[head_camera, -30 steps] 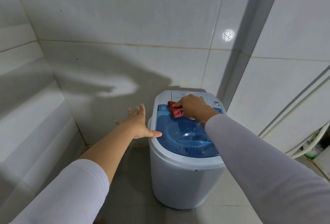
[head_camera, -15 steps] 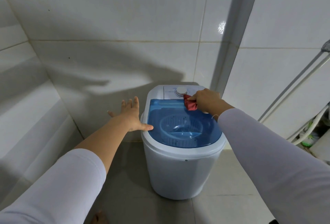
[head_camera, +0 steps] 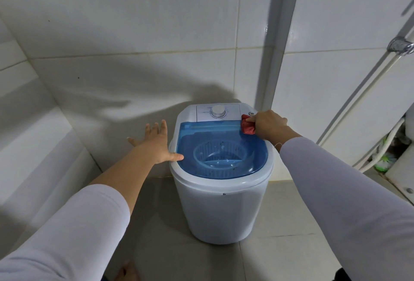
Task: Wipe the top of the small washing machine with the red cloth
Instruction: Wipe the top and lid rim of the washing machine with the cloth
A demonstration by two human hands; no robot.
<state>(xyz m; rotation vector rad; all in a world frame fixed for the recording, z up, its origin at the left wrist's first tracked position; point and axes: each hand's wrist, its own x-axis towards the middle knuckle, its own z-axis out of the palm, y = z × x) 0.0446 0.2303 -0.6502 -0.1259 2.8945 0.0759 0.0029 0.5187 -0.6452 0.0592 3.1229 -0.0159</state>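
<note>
White tiled corner, small washing machine [head_camera: 220, 202] on the floor. Right hand [head_camera: 270, 126] clenches the soft, light red cloth [head_camera: 247, 126], bunched, at the lid's far right corner; left hand [head_camera: 156, 144], fingers spread, apparently steadies the rim.

Small white washing machine [head_camera: 220, 204] on tiled floor [head_camera: 280, 258], blue see-through lid [head_camera: 220, 148] shut, white dial [head_camera: 218, 111] at its back panel. Right hand [head_camera: 270, 126] gripping bunched red cloth [head_camera: 247, 126] against the machine's back right corner. Left hand [head_camera: 156, 144] spread flat, thumb touching the machine's left rim.
</note>
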